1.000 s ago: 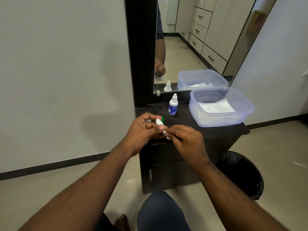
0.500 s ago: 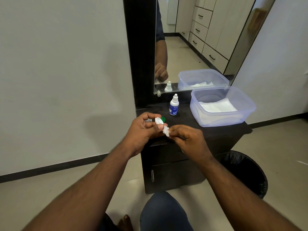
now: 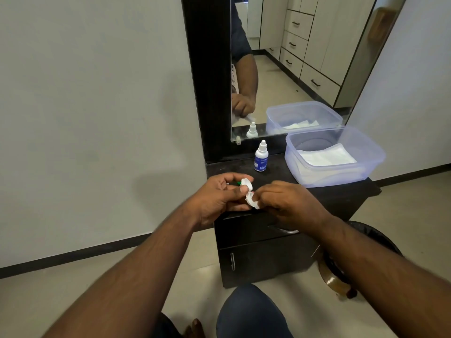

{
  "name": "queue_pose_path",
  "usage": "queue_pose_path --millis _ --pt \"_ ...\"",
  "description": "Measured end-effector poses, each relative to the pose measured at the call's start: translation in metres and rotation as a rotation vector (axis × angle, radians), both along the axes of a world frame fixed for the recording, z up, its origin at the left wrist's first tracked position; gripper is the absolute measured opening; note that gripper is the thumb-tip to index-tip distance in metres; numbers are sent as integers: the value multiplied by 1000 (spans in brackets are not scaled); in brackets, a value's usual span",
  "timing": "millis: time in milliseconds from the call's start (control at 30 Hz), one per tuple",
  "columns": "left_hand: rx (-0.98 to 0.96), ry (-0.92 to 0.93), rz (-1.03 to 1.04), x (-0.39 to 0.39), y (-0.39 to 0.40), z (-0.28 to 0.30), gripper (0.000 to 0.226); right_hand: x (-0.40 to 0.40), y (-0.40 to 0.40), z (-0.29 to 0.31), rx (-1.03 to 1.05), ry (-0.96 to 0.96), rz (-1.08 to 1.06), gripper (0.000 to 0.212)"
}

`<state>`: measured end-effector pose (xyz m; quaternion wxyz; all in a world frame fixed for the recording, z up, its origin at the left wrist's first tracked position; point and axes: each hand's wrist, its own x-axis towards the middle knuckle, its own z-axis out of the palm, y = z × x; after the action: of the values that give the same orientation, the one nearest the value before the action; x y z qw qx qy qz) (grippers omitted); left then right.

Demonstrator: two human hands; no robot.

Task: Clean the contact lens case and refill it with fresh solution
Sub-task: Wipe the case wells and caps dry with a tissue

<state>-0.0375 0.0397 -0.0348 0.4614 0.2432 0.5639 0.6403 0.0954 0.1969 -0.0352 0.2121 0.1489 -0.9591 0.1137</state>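
Note:
A white contact lens case is held above the near edge of the dark cabinet top. My left hand pinches its upper end between thumb and fingers. My right hand grips the lower end, with its fingertips curled at that well. A small green cap shows just behind my left fingers. The white solution bottle with a blue label stands upright and capped farther back, near the mirror.
A clear plastic tub holding white tissues sits at the right of the cabinet top. A mirror stands behind. On the floor to the right of the cabinet is a black bin. My knee is below.
The case has tilted a little between my hands and its open wells now show more. My right hand has shifted slightly along its lower end. Bottle and tub stay put.

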Motion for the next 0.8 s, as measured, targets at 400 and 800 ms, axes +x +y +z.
queue_pose_path --millis 400,800 --pt "7 -82 32 -1 1 2 21 -2 -8 15 69 -45 21 11" --pt "-53 39 146 6 3 -2 10 4 10 16 46 1 -178 24"
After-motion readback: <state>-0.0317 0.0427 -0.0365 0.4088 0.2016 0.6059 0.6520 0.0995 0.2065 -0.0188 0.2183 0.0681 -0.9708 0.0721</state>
